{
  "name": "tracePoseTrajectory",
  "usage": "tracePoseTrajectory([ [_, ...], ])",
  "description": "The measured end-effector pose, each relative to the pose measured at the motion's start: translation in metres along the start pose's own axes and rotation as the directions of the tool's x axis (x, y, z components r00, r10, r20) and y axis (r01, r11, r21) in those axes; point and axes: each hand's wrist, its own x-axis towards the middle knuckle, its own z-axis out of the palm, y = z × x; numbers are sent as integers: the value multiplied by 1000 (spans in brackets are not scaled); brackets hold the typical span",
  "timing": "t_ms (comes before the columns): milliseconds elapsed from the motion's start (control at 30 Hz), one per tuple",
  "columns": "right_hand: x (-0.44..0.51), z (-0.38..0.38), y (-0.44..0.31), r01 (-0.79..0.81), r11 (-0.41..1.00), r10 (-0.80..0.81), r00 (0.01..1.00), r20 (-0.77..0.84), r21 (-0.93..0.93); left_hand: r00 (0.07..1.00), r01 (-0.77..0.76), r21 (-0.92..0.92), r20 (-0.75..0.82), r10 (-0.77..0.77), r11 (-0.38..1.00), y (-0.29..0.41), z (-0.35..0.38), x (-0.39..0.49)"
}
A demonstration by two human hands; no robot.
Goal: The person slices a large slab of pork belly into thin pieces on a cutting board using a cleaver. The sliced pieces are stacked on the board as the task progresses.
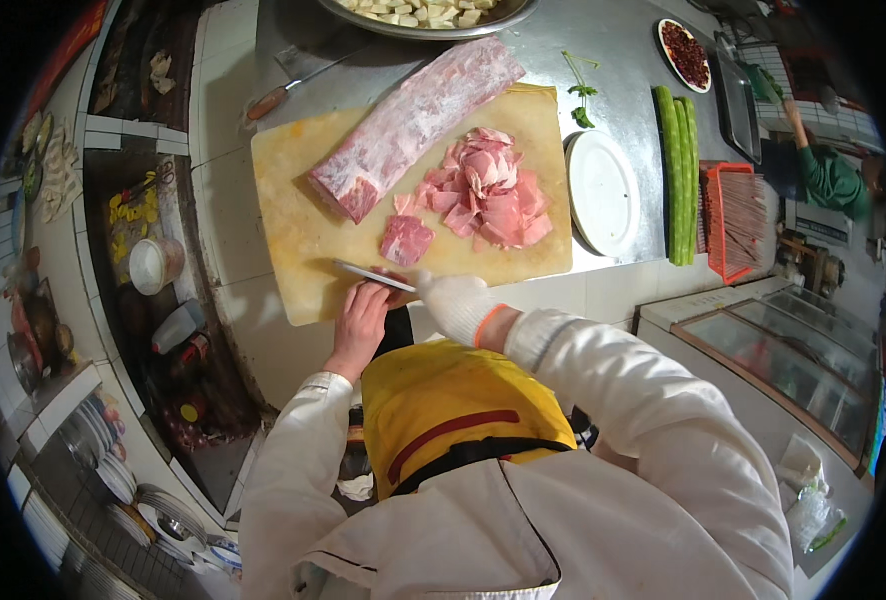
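My right hand [459, 306], in a white knit glove with an orange cuff, grips a kitchen knife [375, 275] over the near edge of a yellowed cutting board [300, 247]. Bare, my left hand [362, 319] has its fingers curled close against the blade. They are on a reddish piece of meat [398, 295], mostly hidden by the knife and fingers. Just beyond the blade lies a small chunk of raw meat [407, 240]. A pile of thin pink meat slices [491, 195] sits to its right. Slanting across the board's far side is a long, frosted meat loin [420, 124].
Right of the board are an oval white plate [604, 193], several green gourds [679, 180] and an orange basket [728, 225] of skewers. A wood-handled tool [270, 101] and a metal bowl of pale chunks [428, 31] lie beyond. A person in green [833, 180] stands far right.
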Motion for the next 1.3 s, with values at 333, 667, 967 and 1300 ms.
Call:
tracePoseTrajectory([
  [333,-34,-2,39,-101,994,98,990,103,30,1000,20,-16,-9,-20,1000,8,-4,7],
  [667,-36,-22,10,3,1000,-5,998,63,30,999,-39,2,-20,39,999,-4,3,0],
  [967,8,17,2,-24,999,23,1000,14,44,1000,5,62,2,-5,998,4,-1,-1],
  [1300,-53,-29,23,-69,996,76,988,136,-54,997,-19,31,-72,22,999,7,0,5],
])
